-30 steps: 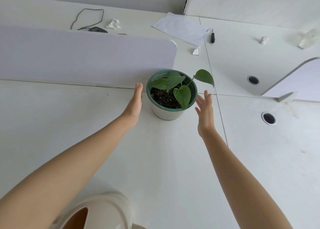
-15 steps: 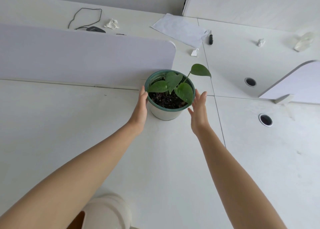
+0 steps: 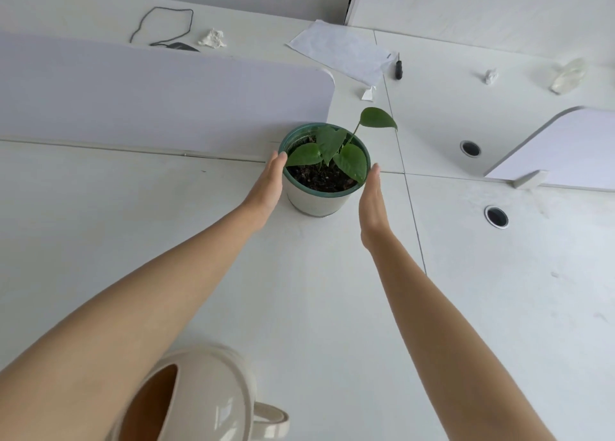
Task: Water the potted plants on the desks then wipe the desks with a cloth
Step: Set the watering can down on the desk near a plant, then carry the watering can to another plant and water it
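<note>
A green-rimmed white pot (image 3: 316, 202) with a small leafy plant (image 3: 336, 151) stands on the white desk (image 3: 166, 240), next to the end of a low divider. My left hand (image 3: 268, 187) lies flat against the pot's left side, fingers straight. My right hand (image 3: 372, 204) is held flat and edge-on just beside the pot's right side; a narrow gap seems to remain. Neither hand curls around the pot. A cream watering jug (image 3: 206, 397) stands at the near edge, partly under my left forearm. I see no cloth.
A pale divider panel (image 3: 149, 101) runs behind the pot on the left, another (image 3: 565, 151) at right. Farther back lie a paper sheet (image 3: 339, 51), a small screwdriver (image 3: 398, 67), crumpled tissues (image 3: 213, 38) and a black cable (image 3: 163, 24). Two cable holes (image 3: 496, 216) sit at right.
Both hands closed in on the pot from either side. The right hand has since turned edge-on and eased slightly off it. The pot stays in place.
</note>
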Motion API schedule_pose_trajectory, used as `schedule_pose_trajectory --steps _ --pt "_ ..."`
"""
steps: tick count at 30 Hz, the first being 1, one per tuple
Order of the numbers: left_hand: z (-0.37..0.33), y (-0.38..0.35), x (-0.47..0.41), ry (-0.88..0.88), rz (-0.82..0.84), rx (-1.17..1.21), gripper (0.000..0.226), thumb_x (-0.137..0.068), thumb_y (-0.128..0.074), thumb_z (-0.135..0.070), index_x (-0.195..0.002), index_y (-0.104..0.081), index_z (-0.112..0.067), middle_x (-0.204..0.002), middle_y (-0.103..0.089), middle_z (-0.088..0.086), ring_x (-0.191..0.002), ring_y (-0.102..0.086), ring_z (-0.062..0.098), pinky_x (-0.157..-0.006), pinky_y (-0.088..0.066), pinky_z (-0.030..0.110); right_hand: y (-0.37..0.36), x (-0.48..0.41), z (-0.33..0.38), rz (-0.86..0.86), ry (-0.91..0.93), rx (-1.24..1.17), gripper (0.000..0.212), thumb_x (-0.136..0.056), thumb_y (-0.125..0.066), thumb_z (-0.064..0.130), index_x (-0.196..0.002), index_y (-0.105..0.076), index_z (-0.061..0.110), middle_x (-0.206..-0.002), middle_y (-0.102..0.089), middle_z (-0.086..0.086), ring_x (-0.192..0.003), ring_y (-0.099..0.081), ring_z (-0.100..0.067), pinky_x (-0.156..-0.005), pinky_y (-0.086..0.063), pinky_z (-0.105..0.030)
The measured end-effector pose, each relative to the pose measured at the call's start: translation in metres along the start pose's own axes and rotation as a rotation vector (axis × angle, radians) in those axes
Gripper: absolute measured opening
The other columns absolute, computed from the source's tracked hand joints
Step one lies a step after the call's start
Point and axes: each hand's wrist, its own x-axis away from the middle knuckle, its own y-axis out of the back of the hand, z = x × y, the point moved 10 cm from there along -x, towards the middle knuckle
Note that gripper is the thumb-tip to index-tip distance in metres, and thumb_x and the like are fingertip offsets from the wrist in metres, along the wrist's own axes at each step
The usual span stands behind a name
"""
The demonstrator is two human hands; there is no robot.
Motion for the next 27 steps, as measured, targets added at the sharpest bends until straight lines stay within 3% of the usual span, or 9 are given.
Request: schedule_pose_trajectory --steps 4,7,9,11,15,18,22,25,27 --pt "-0.025 0.046 0.022 -0.031 -0.127 -0.100 0.060 -0.097 -0.025 -0.040 -0.149 -0.001 -0.023 -0.159 -0.005 -0.003 -0.143 -0.019 0.021 -0.117 -0.014 0.037 0.003 0.035 0.002 -0.038 0.056 0.045 0.056 -0.096 -0.011 0.049 -0.146 0.006 0.031 -0.157 0.005 0.012 -0.144 0.004 -0.007 -0.116 -0.003 -0.035" --pt "-0.038 0.083 0.057 -0.022 -0.234 -0.125 0.060 -0.095 -0.034 -0.037 -0.148 -0.015 -0.018 -0.155 -0.022 0.002 -0.137 -0.033 0.023 -0.113 -0.026 0.042 -0.009 0.077 -0.001 0.018 0.102 0.071 0.054 -0.097 -0.012 0.046 -0.146 0.002 0.030 -0.157 0.002 0.012 -0.144 -0.001 -0.006 -0.111 -0.004 -0.025" --pt "-0.046 0.100 0.090 -0.040 -0.263 -0.066 0.050 -0.093 -0.040 -0.034 -0.140 -0.032 -0.017 -0.136 -0.045 0.004 -0.116 -0.050 0.021 -0.095 -0.040 0.033 -0.016 0.104 -0.004 0.048 0.125 0.081 0.055 -0.096 -0.014 0.048 -0.146 -0.002 0.031 -0.157 -0.003 0.010 -0.144 -0.008 -0.008 -0.115 -0.007 -0.029" --pt "-0.056 0.118 0.134 -0.101 -0.288 0.022 0.032 -0.093 -0.042 -0.029 -0.124 -0.045 -0.020 -0.110 -0.056 0.003 -0.095 -0.057 0.019 -0.077 -0.041 0.028 -0.021 0.130 -0.004 0.064 0.137 0.082 0.062 -0.089 -0.016 0.056 -0.146 -0.008 0.032 -0.157 -0.011 0.007 -0.143 -0.015 -0.009 -0.118 -0.011 -0.035" --pt "-0.053 0.161 0.221 -0.231 -0.397 0.116 0.015 -0.093 -0.043 -0.024 -0.090 -0.057 -0.026 -0.087 -0.065 -0.003 -0.080 -0.062 0.014 -0.075 -0.043 0.028 -0.025 0.176 -0.003 0.065 0.181 0.095 0.058 -0.092 -0.018 0.051 -0.145 -0.019 0.028 -0.154 -0.024 0.002 -0.141 -0.023 -0.011 -0.118 -0.017 -0.039" --pt "-0.021 0.185 0.279 -0.251 -0.490 0.110 0.025 -0.093 -0.042 -0.016 -0.081 -0.062 -0.024 -0.076 -0.070 -0.006 -0.070 -0.066 0.006 -0.074 -0.045 0.025 -0.030 0.207 -0.014 0.064 0.154 0.138 0.048 -0.098 -0.020 0.040 -0.141 -0.032 0.022 -0.148 -0.036 -0.001 -0.137 -0.031 -0.013 -0.116 -0.023 -0.039" --pt "0.043 0.206 0.335 -0.196 -0.581 0.148 0.031 -0.094 -0.038 -0.007 -0.078 -0.063 -0.015 -0.062 -0.071 -0.014 -0.060 -0.065 0.002 -0.069 -0.047 0.018 -0.049 0.249 -0.042 0.136 0.132 0.254 0.045 -0.098 -0.023 0.036 -0.130 -0.048 0.015 -0.135 -0.048 0.001 -0.123 -0.041 -0.008 -0.102 -0.029 -0.025" --pt "0.104 0.220 0.343 -0.033 -0.661 0.190 0.032 -0.094 -0.038 -0.010 -0.071 -0.060 -0.013 -0.056 -0.069 -0.008 -0.064 -0.062 0.018 -0.067 -0.041 0.026 -0.058 0.270 -0.061 0.153 0.134 0.341 0.045 -0.098 -0.023 0.034 -0.118 -0.057 0.011 -0.116 -0.052 0.004 -0.109 -0.042 -0.006 -0.091 -0.028 -0.020" --pt "0.136 0.222 0.334 0.085 -0.647 0.173 0.026 -0.093 -0.044 -0.018 -0.071 -0.058 -0.012 -0.076 -0.069 0.007 -0.072 -0.057 0.027 -0.069 -0.040 0.032 -0.062 0.279 -0.070 0.139 0.139 0.387 0.048 -0.098 -0.024 0.034 -0.107 -0.061 0.005 -0.099 -0.055 0.006 -0.103 -0.047 -0.012 -0.084 -0.032 -0.022"
